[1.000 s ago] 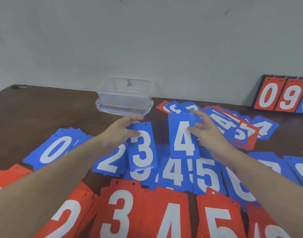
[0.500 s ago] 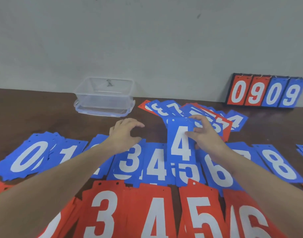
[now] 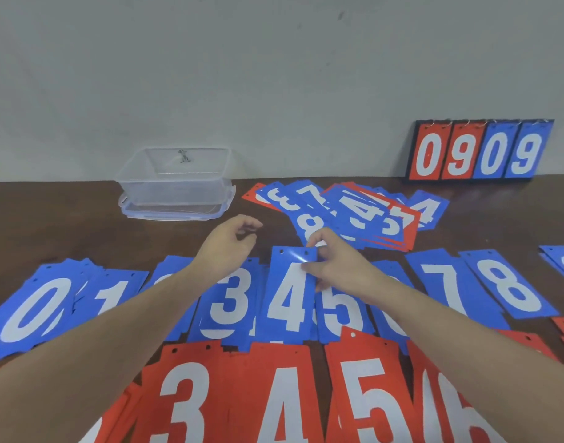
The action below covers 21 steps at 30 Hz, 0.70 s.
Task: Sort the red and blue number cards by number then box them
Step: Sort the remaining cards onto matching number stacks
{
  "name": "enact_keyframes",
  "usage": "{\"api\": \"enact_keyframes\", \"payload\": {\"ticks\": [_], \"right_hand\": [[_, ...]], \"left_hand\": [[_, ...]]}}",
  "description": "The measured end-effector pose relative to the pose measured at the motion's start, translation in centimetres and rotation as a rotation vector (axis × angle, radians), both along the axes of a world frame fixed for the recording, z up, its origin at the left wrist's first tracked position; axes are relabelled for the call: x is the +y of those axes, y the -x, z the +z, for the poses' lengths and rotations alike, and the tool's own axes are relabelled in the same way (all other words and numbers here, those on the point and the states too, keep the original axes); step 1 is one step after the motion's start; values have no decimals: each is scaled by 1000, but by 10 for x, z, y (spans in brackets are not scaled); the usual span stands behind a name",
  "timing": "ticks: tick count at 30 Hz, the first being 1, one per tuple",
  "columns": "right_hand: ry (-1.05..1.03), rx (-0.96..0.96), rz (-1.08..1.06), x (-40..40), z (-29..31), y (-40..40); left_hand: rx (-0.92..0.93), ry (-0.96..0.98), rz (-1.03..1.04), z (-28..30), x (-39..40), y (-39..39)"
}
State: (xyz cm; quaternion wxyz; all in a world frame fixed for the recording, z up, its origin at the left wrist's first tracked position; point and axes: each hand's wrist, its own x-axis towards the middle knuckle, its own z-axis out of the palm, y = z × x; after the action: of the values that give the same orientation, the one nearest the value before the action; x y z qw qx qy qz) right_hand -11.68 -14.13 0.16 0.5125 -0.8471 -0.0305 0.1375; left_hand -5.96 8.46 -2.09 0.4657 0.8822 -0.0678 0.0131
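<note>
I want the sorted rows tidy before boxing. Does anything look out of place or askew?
Yes: behind the blue row, an unsorted heap of red and blue cards lies fanned and crooked, digits pointing different ways. The right hand pinches the blue 4 card.

Dark brown table (image 3: 50,219), meeting a pale wall at the back; clear box (image 3: 175,177) at rear left, seated on its lid (image 3: 178,212); loose heap (image 3: 347,215) of mixed blue and red cards at rear centre, overlapping at all angles; scoreboard (image 3: 480,150) reading 0909 at rear right, upright against the wall; row of blue piles across the middle, 0 (image 3: 34,311), 1 (image 3: 111,295), 3 (image 3: 229,298), 4 (image 3: 290,298), 5 (image 3: 341,311), 7 (image 3: 446,282), 8 (image 3: 510,286), edges overlapping; row of red piles along the near edge, 3 (image 3: 184,398), 4 (image 3: 283,401), 5 (image 3: 373,391), 6 (image 3: 450,404); more cards cut off at far right.
</note>
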Motion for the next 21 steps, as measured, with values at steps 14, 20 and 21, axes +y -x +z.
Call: {"api": "enact_keyframes", "payload": {"ticks": [14, 20, 21], "right_hand": [[363, -372, -57, -55, -23, -65], [450, -415, -130, -128, -23, -114], [481, -410, -130, -136, -22, -122]], "left_hand": [[2, -55, -15, 1, -42, -43], [-79, -275, -65, -5, -91, -80], [-100, -310, -61, -7, -97, -87]]}}
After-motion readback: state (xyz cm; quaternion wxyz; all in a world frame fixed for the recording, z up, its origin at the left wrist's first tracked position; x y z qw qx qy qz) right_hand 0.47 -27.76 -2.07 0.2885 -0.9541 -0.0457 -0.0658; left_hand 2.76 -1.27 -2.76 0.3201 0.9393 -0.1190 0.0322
